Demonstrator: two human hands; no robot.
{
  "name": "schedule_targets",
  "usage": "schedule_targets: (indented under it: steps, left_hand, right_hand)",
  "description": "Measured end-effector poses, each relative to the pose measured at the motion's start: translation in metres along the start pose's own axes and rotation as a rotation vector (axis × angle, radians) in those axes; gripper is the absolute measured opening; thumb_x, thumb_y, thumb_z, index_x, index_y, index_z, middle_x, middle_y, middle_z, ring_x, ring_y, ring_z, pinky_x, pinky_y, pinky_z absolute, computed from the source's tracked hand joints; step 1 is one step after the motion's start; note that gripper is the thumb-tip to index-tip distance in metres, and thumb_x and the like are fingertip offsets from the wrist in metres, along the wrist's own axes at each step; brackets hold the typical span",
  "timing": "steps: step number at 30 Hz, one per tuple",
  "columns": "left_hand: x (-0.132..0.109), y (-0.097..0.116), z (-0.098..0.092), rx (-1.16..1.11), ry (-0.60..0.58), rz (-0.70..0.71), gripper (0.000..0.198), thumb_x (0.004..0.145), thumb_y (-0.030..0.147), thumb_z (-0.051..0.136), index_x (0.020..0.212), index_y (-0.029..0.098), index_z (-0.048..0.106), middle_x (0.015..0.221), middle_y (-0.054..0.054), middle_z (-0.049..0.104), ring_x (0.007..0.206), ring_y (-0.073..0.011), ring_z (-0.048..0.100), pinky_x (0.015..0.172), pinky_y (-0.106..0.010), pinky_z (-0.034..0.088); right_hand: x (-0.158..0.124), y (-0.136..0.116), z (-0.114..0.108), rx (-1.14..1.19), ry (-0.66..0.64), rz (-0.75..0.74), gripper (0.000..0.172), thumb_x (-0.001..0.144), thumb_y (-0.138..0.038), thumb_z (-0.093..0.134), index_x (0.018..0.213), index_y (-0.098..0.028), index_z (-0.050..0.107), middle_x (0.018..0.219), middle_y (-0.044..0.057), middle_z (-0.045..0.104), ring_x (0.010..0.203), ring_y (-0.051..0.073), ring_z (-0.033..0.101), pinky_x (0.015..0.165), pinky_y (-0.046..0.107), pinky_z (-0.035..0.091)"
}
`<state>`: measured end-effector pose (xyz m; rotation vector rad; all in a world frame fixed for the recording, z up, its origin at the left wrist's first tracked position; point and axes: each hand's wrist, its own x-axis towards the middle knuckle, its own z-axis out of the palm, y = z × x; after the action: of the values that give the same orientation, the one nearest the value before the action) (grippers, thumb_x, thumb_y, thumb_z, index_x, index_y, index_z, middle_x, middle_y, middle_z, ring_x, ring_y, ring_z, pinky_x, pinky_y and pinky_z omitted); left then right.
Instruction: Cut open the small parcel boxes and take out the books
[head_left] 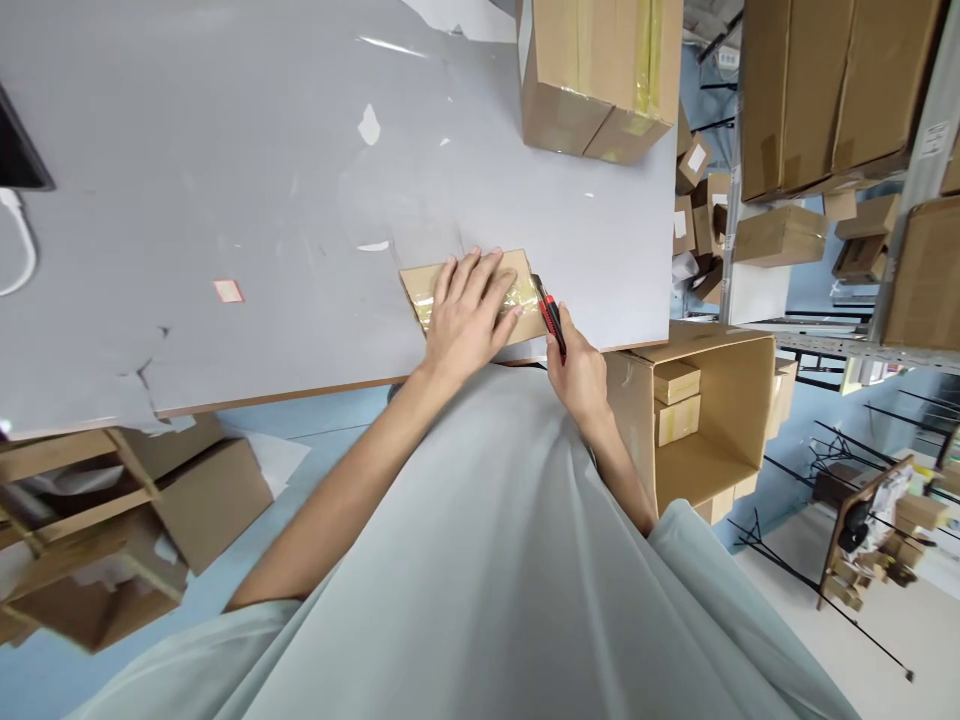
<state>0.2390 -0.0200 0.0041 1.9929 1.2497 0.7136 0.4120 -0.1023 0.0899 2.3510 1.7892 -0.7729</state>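
A small cardboard box with clear yellowish tape across its top lies near the front edge of the table. Pressing flat on it is my left hand, fingers stretched out over the tape. My right hand grips a red and black box cutter. The cutter's tip is at the right end of the small box; whether the blade cuts into the tape is too small to tell.
A large taped carton stands at the table's back right. Beside the table's right corner, an open carton holds small boxes. Open cartons sit below left. A dark device with a white cable lies far left.
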Motion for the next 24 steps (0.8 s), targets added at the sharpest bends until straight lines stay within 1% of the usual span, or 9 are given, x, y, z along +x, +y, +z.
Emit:
schedule_targets:
  steps: [3, 6, 12, 17, 20, 24]
  left_hand:
    - [0.000, 0.000, 0.001, -0.023, 0.000, 0.001, 0.061, 0.108, 0.063, 0.059, 0.163, 0.038, 0.057, 0.177, -0.008, 0.055, 0.171, -0.0394, 0.041, 0.144, -0.069, 0.020]
    - [-0.001, 0.000, 0.002, -0.042, 0.000, 0.003, 0.060, 0.110, 0.062, 0.057, 0.164, 0.037, 0.057, 0.177, -0.008, 0.054, 0.171, -0.0390, 0.041, 0.144, -0.069, 0.020]
    - [-0.002, 0.000, 0.002, -0.084, 0.000, 0.008, 0.062, 0.110, 0.065, 0.056, 0.165, 0.036, 0.056, 0.179, -0.009, 0.052, 0.171, -0.0389, 0.040, 0.145, -0.068, 0.020]
    - [-0.001, 0.002, 0.001, -0.143, -0.013, 0.008, 0.062, 0.109, 0.063, 0.059, 0.165, 0.034, 0.056, 0.180, -0.009, 0.050, 0.173, -0.0387, 0.038, 0.145, -0.069, 0.019]
    - [0.000, 0.004, -0.001, -0.161, -0.032, -0.013, 0.059, 0.112, 0.059, 0.055, 0.164, 0.032, 0.057, 0.181, -0.010, 0.048, 0.173, -0.0376, 0.037, 0.146, -0.067, 0.017]
    - [0.001, 0.009, -0.003, -0.138, -0.062, -0.049, 0.055, 0.115, 0.054, 0.049, 0.164, 0.029, 0.057, 0.182, -0.010, 0.048, 0.175, -0.0342, 0.035, 0.147, -0.063, 0.015]
  right_hand:
    - [-0.003, -0.008, -0.001, -0.101, -0.030, 0.043, 0.066, 0.121, -0.035, 0.029, 0.186, -0.023, 0.023, 0.145, 0.016, 0.077, 0.118, 0.029, 0.080, 0.098, 0.037, 0.063]
    - [-0.006, -0.019, -0.004, -0.189, -0.055, 0.089, 0.066, 0.122, -0.036, 0.031, 0.186, -0.024, 0.020, 0.143, 0.017, 0.077, 0.112, 0.028, 0.080, 0.094, 0.033, 0.063]
    - [-0.015, -0.047, -0.013, -0.241, -0.062, 0.179, 0.066, 0.121, -0.028, 0.029, 0.186, -0.023, 0.021, 0.132, 0.016, 0.080, 0.104, 0.026, 0.081, 0.092, 0.032, 0.063]
    - [-0.014, -0.071, -0.013, -0.324, -0.085, 0.253, 0.069, 0.121, -0.024, 0.030, 0.187, -0.023, 0.011, 0.123, 0.015, 0.081, 0.097, 0.025, 0.082, 0.088, 0.033, 0.064]
    - [-0.014, -0.084, -0.013, -0.388, -0.088, 0.292, 0.073, 0.120, -0.021, 0.033, 0.187, -0.023, 0.004, 0.121, 0.015, 0.081, 0.094, 0.023, 0.082, 0.085, 0.030, 0.064]
    - [-0.022, -0.091, -0.016, -0.468, -0.139, 0.333, 0.082, 0.118, -0.018, 0.042, 0.187, -0.025, -0.003, 0.119, 0.015, 0.081, 0.095, 0.022, 0.083, 0.083, 0.028, 0.064]
